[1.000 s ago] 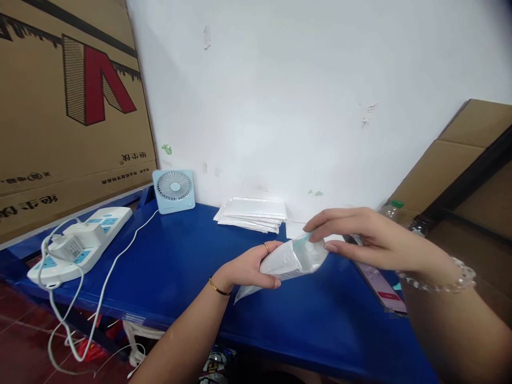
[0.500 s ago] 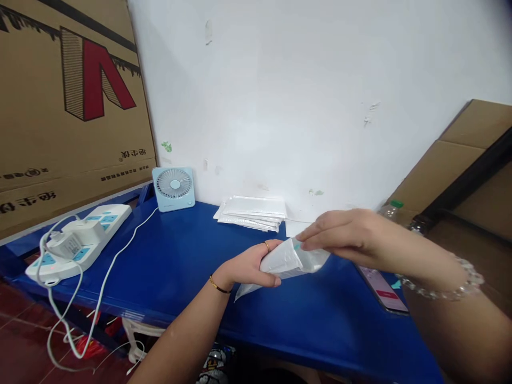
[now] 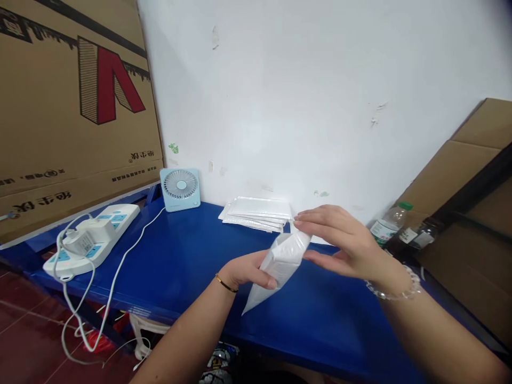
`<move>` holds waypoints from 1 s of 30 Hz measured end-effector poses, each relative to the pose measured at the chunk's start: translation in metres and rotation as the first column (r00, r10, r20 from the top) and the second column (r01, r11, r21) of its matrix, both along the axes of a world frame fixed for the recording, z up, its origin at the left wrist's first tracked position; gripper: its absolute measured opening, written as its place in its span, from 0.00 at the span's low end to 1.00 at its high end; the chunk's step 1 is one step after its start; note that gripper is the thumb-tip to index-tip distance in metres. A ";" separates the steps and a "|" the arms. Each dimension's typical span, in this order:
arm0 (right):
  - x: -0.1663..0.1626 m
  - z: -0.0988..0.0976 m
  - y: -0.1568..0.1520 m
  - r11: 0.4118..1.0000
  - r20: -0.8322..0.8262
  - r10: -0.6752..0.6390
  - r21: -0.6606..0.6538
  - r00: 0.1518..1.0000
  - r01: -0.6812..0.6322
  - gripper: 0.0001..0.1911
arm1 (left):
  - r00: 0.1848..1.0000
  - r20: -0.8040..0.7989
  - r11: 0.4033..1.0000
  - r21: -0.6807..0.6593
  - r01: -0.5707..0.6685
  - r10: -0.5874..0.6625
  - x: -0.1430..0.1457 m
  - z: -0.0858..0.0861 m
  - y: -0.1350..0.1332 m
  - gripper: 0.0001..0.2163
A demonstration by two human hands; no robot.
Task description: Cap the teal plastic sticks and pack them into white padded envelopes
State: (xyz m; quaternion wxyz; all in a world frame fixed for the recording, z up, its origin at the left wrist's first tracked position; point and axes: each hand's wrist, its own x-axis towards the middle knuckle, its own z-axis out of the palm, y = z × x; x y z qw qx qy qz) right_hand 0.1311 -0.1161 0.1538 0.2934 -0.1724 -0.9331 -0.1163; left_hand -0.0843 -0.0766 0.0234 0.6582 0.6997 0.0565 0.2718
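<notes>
A white padded mailer (image 3: 283, 261) is held at a slant above the front half of the blue table. My left hand (image 3: 256, 272) grips its lower left side, thumb across the near face and the other fingers hidden behind. At the mailer's upper right end is my right hand (image 3: 340, 240), its long fingers along the top edge and its thumb below, with that folded end between them. What is inside the mailer cannot be seen. Behind it, against the wall, lies a stack of flat white mailers (image 3: 256, 213).
A light blue fan (image 3: 181, 189) stands at the back left of the blue table (image 3: 180, 256). Left of it lies a white power strip (image 3: 116, 217) with plugs and trailing cables. Bottles (image 3: 392, 221) and cardboard (image 3: 472, 144) are at right; a large carton (image 3: 76, 106) stands at left.
The mailer has tilted more upright, its end now folded over. My right hand has turned, its thumb now showing below the end. The view has shifted, and the phone is no longer visible.
</notes>
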 end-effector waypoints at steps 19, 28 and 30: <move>-0.007 0.009 0.012 0.802 -0.112 -0.325 -0.558 0.939 0.211 0.23 | 0.824 0.038 0.825 0.012 -0.565 0.565 0.005 0.002 -0.004 0.22; -0.013 0.014 0.029 0.924 0.047 -0.268 -0.269 0.962 0.271 0.17 | 0.724 0.025 0.724 -0.002 -0.689 0.689 0.007 -0.003 0.010 0.20; -0.009 0.012 0.052 0.883 -0.131 -0.387 -0.338 0.913 0.326 0.18 | 0.512 0.085 0.515 -0.028 -0.857 0.855 0.003 -0.006 0.020 0.26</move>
